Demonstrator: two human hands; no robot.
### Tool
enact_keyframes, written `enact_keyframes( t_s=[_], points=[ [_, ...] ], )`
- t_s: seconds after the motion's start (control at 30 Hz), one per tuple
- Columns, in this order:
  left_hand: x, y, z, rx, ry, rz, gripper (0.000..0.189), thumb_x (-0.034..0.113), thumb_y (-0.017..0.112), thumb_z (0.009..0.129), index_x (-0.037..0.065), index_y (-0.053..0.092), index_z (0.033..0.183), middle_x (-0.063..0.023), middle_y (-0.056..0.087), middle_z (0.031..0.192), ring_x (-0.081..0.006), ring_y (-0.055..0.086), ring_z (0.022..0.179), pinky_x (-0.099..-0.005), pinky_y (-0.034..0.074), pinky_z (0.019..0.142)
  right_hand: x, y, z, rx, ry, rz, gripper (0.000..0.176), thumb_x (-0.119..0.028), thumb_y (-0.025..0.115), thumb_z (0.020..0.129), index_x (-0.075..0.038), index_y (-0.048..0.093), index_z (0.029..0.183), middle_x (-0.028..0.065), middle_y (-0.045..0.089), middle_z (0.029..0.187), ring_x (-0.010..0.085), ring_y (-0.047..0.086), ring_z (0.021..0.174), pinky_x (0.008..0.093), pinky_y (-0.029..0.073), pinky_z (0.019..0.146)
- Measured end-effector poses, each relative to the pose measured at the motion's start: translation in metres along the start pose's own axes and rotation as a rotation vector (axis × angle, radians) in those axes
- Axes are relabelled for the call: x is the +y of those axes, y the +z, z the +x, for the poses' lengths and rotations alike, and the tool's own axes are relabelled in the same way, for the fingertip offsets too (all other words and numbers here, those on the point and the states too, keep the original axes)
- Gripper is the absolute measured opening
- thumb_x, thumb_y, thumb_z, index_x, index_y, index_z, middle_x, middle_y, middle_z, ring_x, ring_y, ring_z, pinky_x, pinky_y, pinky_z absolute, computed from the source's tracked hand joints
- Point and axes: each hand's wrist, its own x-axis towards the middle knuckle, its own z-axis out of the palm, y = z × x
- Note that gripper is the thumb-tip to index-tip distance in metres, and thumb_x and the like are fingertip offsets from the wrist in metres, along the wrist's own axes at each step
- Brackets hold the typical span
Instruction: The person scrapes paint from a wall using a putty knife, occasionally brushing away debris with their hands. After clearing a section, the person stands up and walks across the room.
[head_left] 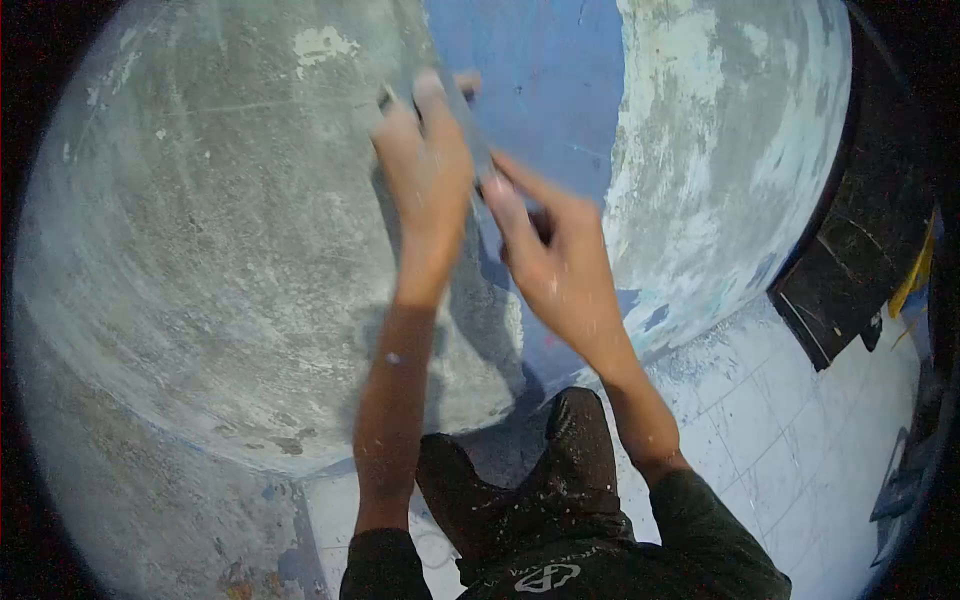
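A long, narrow grey tool [474, 140], smeared by motion, slants up and left against the painted wall [540, 60]. My left hand [428, 165] is closed around its upper part, with the thumb laid along it. Lower down and to the right, my right hand [560, 255] is closed on its lower end. The tool's exact kind cannot be made out, and its upper end blends into the wall. Behind the hands, a blue strip of paint borders bare grey surface on the left and patchy pale surface on the right.
White floor tiles [770, 420] strewn with flakes meet the wall's foot. A dark panel [840, 270] stands at the right, with something yellow [915, 270] beside it. My dark trousers [520, 490] are speckled with flakes. Rough grey floor [170, 500] lies at lower left.
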Motion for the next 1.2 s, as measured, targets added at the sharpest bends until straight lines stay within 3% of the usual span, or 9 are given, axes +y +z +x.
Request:
enact_keyframes(
  t_s=[0.27, 0.37, 0.43, 0.63, 0.73, 0.8, 0.87, 1.03, 1.2],
  points=[
    [-0.066, -0.043, -0.125, -0.150, -0.220, 0.347, 0.047, 0.035, 0.043, 0.107, 0.001, 0.076, 0.106, -0.0083, 0.066, 0.076, -0.0145, 0.057, 0.067, -0.0321, 0.046, 0.063, 0.093, -0.012, -0.125, -0.087, 0.377, -0.020, 0.039, -0.024, 0.061, 0.101, 0.003, 0.062, 0.129, 0.0195, 0.073, 0.098, 0.0144, 0.064, 0.090, 0.0311, 0.051, 0.082],
    [-0.091, -0.067, -0.142, 0.038, -0.064, 0.687, 0.041, 0.032, 0.046, 0.105, 0.004, 0.072, 0.118, -0.0130, 0.071, 0.094, -0.0237, 0.064, 0.088, -0.0399, 0.050, 0.082, 0.122, -0.034, -0.187, -0.176, 0.665, -0.122, 0.040, -0.030, 0.061, 0.101, 0.004, 0.065, 0.122, 0.0165, 0.071, 0.090, 0.0147, 0.064, 0.085, 0.0293, 0.051, 0.079],
    [-0.084, -0.067, -0.114, 0.063, 0.485, 0.683, 0.045, 0.032, 0.052, 0.101, 0.008, 0.059, 0.139, -0.0162, 0.064, 0.129, -0.0320, 0.056, 0.122, -0.0524, 0.038, 0.107, 0.172, -0.046, -0.253, -0.182, 0.654, -0.131, 0.041, -0.033, 0.059, 0.102, 0.004, 0.068, 0.116, 0.0043, 0.061, 0.072, 0.0107, 0.057, 0.067, 0.0290, 0.045, 0.061],
    [-0.122, 0.012, -0.139, -0.401, 0.683, 1.132, 0.061, 0.038, 0.060, 0.097, 0.015, 0.045, 0.151, -0.0155, 0.021, 0.166, -0.0327, 0.020, 0.153, -0.0607, 0.007, 0.123, 0.175, -0.075, -0.323, -0.462, 0.795, -0.461, 0.042, -0.035, 0.062, 0.097, -0.005, 0.066, 0.125, 0.0255, 0.072, 0.095, 0.0452, 0.069, 0.091, 0.0517, 0.053, 0.081],
    [-0.116, -0.002, -0.241, -0.954, -0.322, 0.199, 0.036, 0.034, 0.056, 0.102, 0.005, 0.069, 0.120, -0.0173, 0.038, 0.158, -0.0304, 0.044, 0.141, -0.0499, 0.036, 0.113, 0.154, -0.077, -0.298, -0.549, 0.762, -0.630, 0.038, -0.033, 0.062, 0.097, -0.008, 0.065, 0.125, 0.0260, 0.071, 0.091, 0.0473, 0.067, 0.088, 0.0546, 0.053, 0.078],
    [-0.102, -0.026, -0.288, -0.754, -0.773, -0.061, 0.041, 0.035, 0.054, 0.104, -0.001, 0.069, 0.114, -0.0191, 0.050, 0.146, -0.0250, 0.053, 0.131, -0.0427, 0.049, 0.099, 0.168, -0.080, -0.302, -0.395, 0.528, -0.570, 0.033, -0.029, 0.064, 0.097, -0.007, 0.065, 0.121, 0.0236, 0.070, 0.080, 0.0401, 0.071, 0.074, 0.0485, 0.055, 0.069],
    [-0.090, -0.048, -0.312, -0.410, -0.630, 0.124, 0.045, 0.037, 0.049, 0.106, -0.002, 0.062, 0.122, -0.0183, 0.055, 0.137, -0.0234, 0.058, 0.120, -0.0401, 0.052, 0.090, 0.168, -0.091, -0.279, -0.422, 0.940, 0.018, 0.030, -0.028, 0.065, 0.097, -0.006, 0.066, 0.118, 0.0192, 0.067, 0.073, 0.0288, 0.069, 0.067, 0.0408, 0.053, 0.063],
    [-0.107, -0.083, -0.328, 0.146, -0.603, 0.072, 0.058, 0.042, 0.040, 0.107, -0.004, 0.044, 0.141, -0.0153, 0.056, 0.124, -0.0252, 0.058, 0.106, -0.0414, 0.047, 0.092, 0.140, -0.046, -0.224, -0.321, 0.441, -0.189, 0.025, -0.021, 0.066, 0.099, 0.000, 0.064, 0.113, 0.0075, 0.060, 0.068, 0.0066, 0.053, 0.067, 0.0271, 0.044, 0.059],
    [-0.088, -0.060, -0.248, -0.027, -0.611, 0.138, 0.048, 0.037, 0.042, 0.108, -0.007, 0.051, 0.125, -0.0151, 0.058, 0.103, -0.0199, 0.052, 0.093, -0.0371, 0.045, 0.084, 0.136, -0.003, -0.175, -0.299, 0.537, 0.190, 0.027, -0.017, 0.063, 0.100, 0.001, 0.057, 0.121, 0.0090, 0.062, 0.069, 0.0043, 0.049, 0.073, 0.0275, 0.045, 0.062]
  ],
)
